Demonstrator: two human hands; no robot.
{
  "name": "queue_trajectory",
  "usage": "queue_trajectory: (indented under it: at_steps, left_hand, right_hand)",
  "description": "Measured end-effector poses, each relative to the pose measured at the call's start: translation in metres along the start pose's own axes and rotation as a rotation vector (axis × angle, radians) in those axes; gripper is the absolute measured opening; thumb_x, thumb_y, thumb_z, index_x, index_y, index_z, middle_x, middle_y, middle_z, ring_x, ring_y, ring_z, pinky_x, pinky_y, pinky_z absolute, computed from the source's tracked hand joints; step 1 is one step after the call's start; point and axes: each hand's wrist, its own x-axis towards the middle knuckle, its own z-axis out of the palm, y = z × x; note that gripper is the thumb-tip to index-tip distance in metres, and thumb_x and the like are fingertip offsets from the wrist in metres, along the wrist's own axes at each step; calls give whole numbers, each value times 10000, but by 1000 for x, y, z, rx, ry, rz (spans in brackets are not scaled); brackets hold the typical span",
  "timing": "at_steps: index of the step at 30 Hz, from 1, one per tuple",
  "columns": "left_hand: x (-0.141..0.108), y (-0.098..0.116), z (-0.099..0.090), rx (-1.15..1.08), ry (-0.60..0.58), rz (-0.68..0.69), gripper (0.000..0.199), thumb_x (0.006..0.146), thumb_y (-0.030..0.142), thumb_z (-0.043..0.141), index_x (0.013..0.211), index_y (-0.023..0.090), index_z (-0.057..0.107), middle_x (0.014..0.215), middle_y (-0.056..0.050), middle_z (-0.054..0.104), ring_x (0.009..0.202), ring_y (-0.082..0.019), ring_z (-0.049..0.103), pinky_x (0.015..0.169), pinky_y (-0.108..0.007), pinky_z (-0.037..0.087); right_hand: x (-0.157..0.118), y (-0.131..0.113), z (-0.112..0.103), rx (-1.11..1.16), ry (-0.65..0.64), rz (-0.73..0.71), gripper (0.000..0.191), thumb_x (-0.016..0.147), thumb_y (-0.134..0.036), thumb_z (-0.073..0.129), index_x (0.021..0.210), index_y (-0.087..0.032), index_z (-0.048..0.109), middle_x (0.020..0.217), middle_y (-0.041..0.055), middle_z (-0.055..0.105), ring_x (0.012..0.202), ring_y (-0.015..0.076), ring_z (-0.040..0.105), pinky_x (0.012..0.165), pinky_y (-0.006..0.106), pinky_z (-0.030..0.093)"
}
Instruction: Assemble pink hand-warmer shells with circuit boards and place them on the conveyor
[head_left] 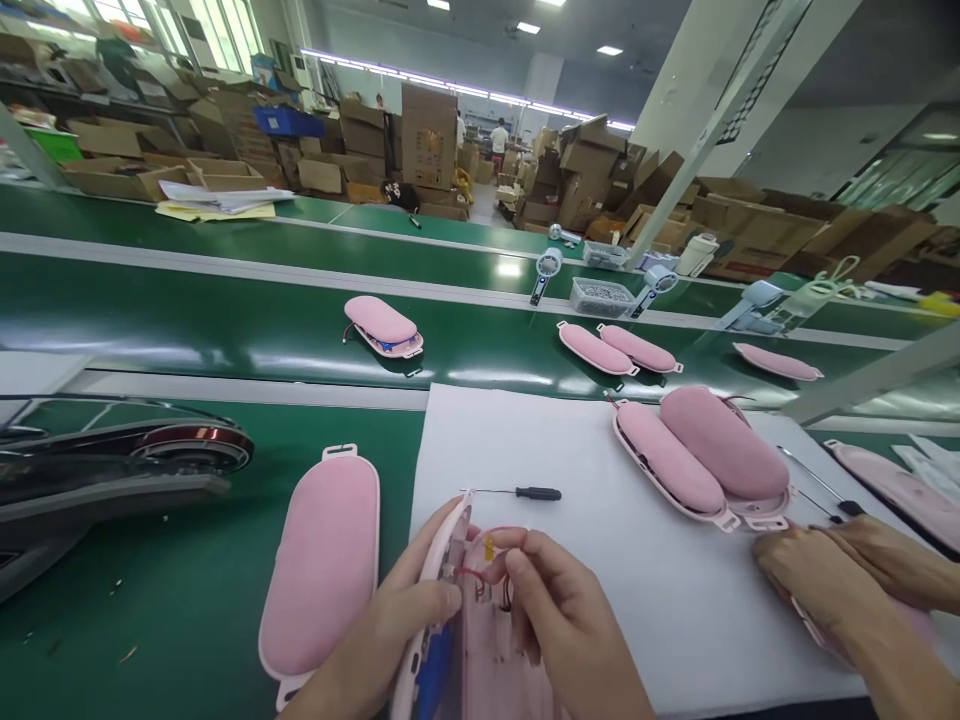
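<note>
My left hand (409, 605) grips the edge of an opened pink oval casing (448, 540), its thumb on the inner side. The casing's two halves stand apart, with a blue part (435, 668) inside the left one. Thin red wires (472, 574) run between the halves. My right hand (574, 610) is closed over the other half, thumb and fingers pinching at the wires near a small yellow tab (489, 547). Just beyond my hands a black-handled screwdriver (538, 493) lies on the white sheet (510, 430). Left of my hands rests a closed pink oval casing (326, 565).
A co-worker's hands (832, 570) press on a pink piece at right, beside two screwdrivers (821, 480). More pink casings (724, 440) lie on the sheet and green conveyor (480, 345). A black machine (120, 470) stands left. Handheld fans (547, 265) and a screw box (600, 297) sit farther back.
</note>
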Motion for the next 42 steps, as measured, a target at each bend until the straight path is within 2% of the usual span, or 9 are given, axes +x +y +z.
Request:
queue_trajectory:
  at_steps: [5,9,15,19,21,25,30,36,42]
  left_hand:
    - [-4,5,8,-8,1,4,856,639,270,715,1421,284,366,1097,-53,624,831,-210,613,720,-304,455]
    - [-6,9,13,-52,-5,17,831,627,254,711,1400,286,407,1204,-58,598,993,-259,611,840,-338,458]
    - [-6,4,9,-45,-50,87,754,616,296,758,1328,316,512,1290,-52,554,1104,-303,560,879,-366,440]
    - [-9,5,13,-46,-71,109,704,631,312,772,1296,342,545,1207,-21,614,935,-219,616,880,-332,434]
    - [-11,7,17,-49,-57,94,735,611,305,784,1304,326,538,1156,-20,637,899,-205,623,866,-318,440]
    - [-14,9,25,-68,2,80,787,552,318,821,1290,288,546,1196,-45,614,1070,-293,579,922,-362,425]
    - [-17,5,25,25,5,99,851,604,372,801,1376,276,456,1285,-80,567,1125,-329,551,904,-368,437]
    - [-18,0,18,113,-57,139,864,652,407,781,1418,308,396,1337,-80,530,1186,-346,513,977,-410,421]
    - [-20,-3,19,111,-16,157,829,665,410,777,1405,313,415,1360,-75,517,1229,-352,489,1030,-423,401]
  right_hand:
    - [8,-5,-2,99,-149,95,515,797,-676,582,929,-179,546,618,-51,540,412,40,368,400,170,271]
    - [12,-13,-5,58,-204,165,426,780,-579,654,820,-158,604,631,-50,512,423,33,347,393,170,259]
    - [9,-29,-2,-205,-201,9,178,856,-276,519,790,-174,649,781,2,586,701,119,498,647,237,396]
    - [6,-32,4,-428,-191,-103,150,798,-156,496,677,-190,578,741,-1,556,726,143,500,626,253,361]
    - [5,-32,6,-466,-208,-123,160,775,-132,506,628,-190,530,690,-6,527,728,149,495,611,251,349]
    - [6,-33,4,-426,-215,-38,134,752,-116,508,653,-195,551,734,-9,570,692,136,511,602,243,371]
    - [5,-36,3,-483,-237,1,148,736,-118,474,647,-201,558,721,-13,592,619,122,494,543,237,339]
    - [3,-38,8,-635,-201,-80,155,714,-106,472,592,-196,507,657,-17,553,552,114,441,537,254,296]
    - [2,-32,14,-684,-174,-184,220,707,-74,475,554,-197,376,571,-24,478,582,136,412,549,260,263]
